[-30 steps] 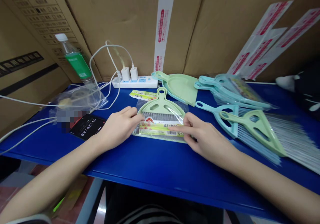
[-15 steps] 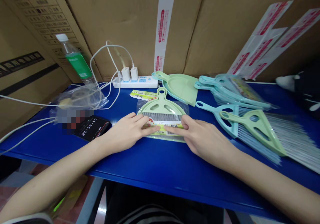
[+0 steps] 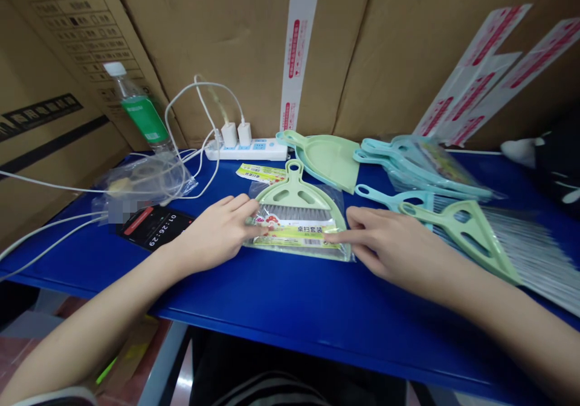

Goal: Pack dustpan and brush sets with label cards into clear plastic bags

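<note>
One head-worn camera looks forward and down, close over a blue table [image 3: 290, 303]. The left hand [image 3: 220, 232] shows at eight o'clock, the right hand [image 3: 392, 246] at four; cardboard [image 3: 226, 43] stands at twelve, the wearer's striped clothing [image 3: 272, 388] at six.

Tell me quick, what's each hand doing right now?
Left hand: loosely open, touching the packet's left side.
Right hand: loosely open, a fingertip on the packet's label.

The left hand [image 3: 220, 232] and right hand [image 3: 385, 246] are ungloved; a pale-edged sleeve [image 3: 63, 396] shows lower left, dark, light-striped clothing [image 3: 272, 389], dimly seen, bottom centre.
</note>
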`<state>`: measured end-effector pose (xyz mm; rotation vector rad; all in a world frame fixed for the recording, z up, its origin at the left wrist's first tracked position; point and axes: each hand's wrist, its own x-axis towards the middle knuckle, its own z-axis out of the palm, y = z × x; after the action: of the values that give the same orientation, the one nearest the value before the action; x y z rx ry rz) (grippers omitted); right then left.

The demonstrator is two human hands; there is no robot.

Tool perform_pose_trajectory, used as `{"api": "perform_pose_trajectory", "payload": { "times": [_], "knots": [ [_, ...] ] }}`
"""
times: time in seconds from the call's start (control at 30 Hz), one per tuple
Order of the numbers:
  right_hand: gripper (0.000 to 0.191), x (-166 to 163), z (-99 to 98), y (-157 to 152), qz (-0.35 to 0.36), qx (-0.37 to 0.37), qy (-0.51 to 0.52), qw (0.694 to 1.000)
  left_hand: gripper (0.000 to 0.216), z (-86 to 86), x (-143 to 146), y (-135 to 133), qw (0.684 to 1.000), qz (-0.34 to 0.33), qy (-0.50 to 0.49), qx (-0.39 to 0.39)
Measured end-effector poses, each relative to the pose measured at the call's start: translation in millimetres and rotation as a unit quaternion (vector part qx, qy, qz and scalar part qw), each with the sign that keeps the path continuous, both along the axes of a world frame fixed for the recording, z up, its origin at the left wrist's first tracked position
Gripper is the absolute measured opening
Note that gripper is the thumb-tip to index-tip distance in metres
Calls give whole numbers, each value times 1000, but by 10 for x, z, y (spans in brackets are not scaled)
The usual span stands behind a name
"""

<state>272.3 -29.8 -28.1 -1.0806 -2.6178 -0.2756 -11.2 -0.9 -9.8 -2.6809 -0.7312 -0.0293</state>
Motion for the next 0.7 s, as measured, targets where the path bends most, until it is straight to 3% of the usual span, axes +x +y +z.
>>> {"api": "perform_pose_trajectory", "payload": {
  "times": [0.13,0.43,0.7],
  "knots": [
    [37,38,54,1,-11,-36,5,999,46,25,-50,32,1000,4,-21,-17],
    [23,-17,104,-22,-39,-111,27,993,29,44,-54,25,995,62,-49,-67],
    [20,-94,-19,29,-104,-196,102,970,26,-58,-7,44,992,97,-61,-62]
  ]
}}
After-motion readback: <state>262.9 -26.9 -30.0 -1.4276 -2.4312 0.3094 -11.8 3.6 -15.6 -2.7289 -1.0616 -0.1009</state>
